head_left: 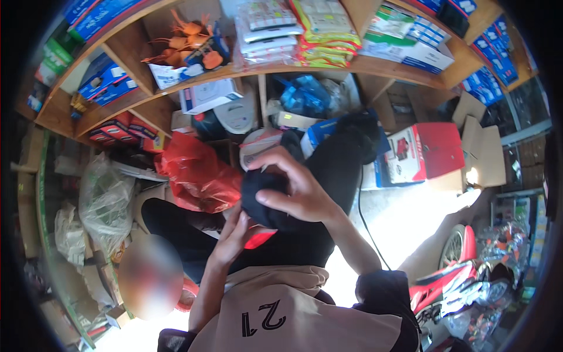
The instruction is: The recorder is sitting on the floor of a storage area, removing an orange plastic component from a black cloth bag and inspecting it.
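Note:
In front of my lap I hold a black rounded thing (253, 198); its exact kind does not show. My right hand (298, 189) curls over its top and right side, the thumb pressed across its face. Against its lower left edge rest the fingers of my left hand (232, 233). A small red piece (260, 239) shows just below it, partly hidden. My knees, in black trousers (328, 170), are bent on either side. Left of my hands lies a crumpled red plastic bag (196, 173).
Wooden shelves (246, 71) with boxes and packets curve across the far side. A red and white box (419, 152) stands right of my leg, near a black cable (366, 220). Clear plastic bags (105, 202) are at left, and a red bicycle (448, 278) is at lower right.

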A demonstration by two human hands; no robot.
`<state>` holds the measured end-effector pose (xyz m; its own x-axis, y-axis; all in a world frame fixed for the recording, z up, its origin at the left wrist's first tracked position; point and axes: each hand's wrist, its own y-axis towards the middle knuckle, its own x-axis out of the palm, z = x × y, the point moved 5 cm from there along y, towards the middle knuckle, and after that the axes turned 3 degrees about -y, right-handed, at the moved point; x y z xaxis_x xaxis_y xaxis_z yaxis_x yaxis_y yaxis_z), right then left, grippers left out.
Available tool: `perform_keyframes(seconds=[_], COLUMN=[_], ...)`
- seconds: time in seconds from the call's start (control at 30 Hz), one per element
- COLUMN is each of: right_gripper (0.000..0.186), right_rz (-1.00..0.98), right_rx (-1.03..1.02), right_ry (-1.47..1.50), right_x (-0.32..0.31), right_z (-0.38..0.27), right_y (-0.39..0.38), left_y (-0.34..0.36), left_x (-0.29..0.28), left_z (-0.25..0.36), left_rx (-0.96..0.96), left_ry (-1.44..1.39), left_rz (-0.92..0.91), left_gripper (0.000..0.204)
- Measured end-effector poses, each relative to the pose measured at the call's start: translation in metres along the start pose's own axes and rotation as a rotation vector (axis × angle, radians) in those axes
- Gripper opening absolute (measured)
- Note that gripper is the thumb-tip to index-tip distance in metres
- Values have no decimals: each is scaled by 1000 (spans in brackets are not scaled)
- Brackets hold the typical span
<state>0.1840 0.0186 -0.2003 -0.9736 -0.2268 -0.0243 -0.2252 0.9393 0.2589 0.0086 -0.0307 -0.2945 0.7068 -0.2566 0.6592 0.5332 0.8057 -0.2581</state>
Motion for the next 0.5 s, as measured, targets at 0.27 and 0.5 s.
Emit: perform_keyframes(seconds=[0.27, 0.5], right_gripper=[66, 48], right_rz=[-473, 89], right_rx=[-209, 98], right_ry=[-403, 261], right_x=[18, -65], right_z=[-42, 20], right_y=[129, 179], left_y=[72, 129], left_x=[28, 5], left_z=[122, 243], left_rx=[288, 228], left_ry=[-101, 737], left_rz=[186, 62], left_gripper=[43, 31])
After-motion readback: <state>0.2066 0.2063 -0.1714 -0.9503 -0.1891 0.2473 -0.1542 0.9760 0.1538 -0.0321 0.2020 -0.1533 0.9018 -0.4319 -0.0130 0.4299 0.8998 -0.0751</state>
